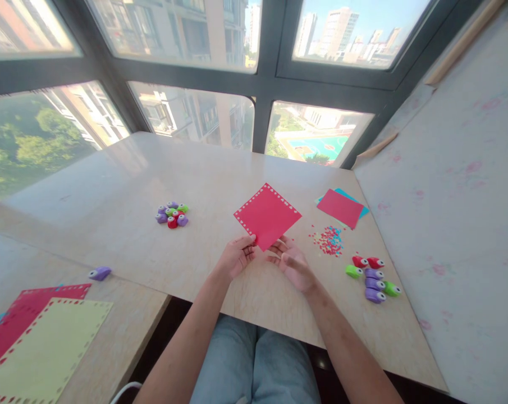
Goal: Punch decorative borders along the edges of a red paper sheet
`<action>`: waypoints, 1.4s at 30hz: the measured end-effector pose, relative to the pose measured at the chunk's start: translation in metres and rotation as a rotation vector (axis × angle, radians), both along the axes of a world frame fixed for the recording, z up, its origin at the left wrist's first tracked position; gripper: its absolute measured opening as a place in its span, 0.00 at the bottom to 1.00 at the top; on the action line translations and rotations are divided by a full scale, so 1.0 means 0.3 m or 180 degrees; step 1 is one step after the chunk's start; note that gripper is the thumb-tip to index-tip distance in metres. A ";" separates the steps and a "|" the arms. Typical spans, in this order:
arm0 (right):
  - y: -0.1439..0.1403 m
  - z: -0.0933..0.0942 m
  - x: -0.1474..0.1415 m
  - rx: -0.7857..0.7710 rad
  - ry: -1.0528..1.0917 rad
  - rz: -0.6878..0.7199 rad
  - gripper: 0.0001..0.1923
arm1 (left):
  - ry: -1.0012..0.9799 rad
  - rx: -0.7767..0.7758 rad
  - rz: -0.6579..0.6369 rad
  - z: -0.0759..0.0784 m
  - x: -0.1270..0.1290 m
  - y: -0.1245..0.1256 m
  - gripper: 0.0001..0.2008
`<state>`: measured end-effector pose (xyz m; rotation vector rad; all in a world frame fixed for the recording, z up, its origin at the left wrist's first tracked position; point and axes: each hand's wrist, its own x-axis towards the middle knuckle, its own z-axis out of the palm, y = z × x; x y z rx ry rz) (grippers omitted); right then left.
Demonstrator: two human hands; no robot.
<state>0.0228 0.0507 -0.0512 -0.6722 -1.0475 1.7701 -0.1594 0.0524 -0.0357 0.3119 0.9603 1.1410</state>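
A square sheet of red paper (267, 216) is held up, corner toward me, above the table. Small punched cut-outs run along its two far edges and the near left edge; the near right edge looks plain. My left hand (237, 255) pinches it between thumb and fingers by the near left edge, close to the bottom corner. Beside the near right edge is my right hand (293, 264), its fingers loosely curled and apart, thumb off the paper. Some fingertips lie at or just under that edge; whether they bear the sheet I cannot tell.
Craft punches in purple, green and red (172, 213) are clustered left, with others (375, 283) at right. Paper confetti (330, 241) lies by stacked coloured sheets (341, 209). Punched yellow paper (51, 348), punched red paper (47, 303) and a purple punch (99, 273) lie far left.
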 end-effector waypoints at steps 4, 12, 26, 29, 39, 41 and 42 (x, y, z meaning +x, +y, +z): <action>-0.005 0.006 -0.022 0.0116 -0.0211 -0.0114 0.31 | 0.0027 -0.0017 -0.0089 -0.007 0.017 0.017 0.06; -0.004 -0.017 -0.052 0.0028 -0.0261 -0.0757 0.24 | 0.0056 0.0121 -0.0184 -0.032 0.057 0.025 0.09; 0.006 0.014 -0.053 -0.0042 -0.0236 -0.0805 0.19 | -0.0275 0.0120 -0.0396 -0.033 0.100 0.015 0.11; 0.006 0.019 -0.050 -0.0060 -0.0187 -0.0705 0.19 | -0.0290 0.0148 -0.0470 -0.031 0.098 0.014 0.12; 0.004 0.005 -0.045 -0.0114 -0.0110 -0.0675 0.15 | -0.0255 0.0203 -0.0666 -0.024 0.099 0.009 0.14; 0.005 0.002 -0.044 -0.0131 -0.0077 -0.0693 0.15 | -0.0260 0.0195 -0.0673 -0.024 0.100 0.010 0.14; 0.006 0.000 -0.044 -0.0137 -0.0038 -0.0689 0.14 | -0.0267 0.0193 -0.0676 -0.024 0.100 0.010 0.14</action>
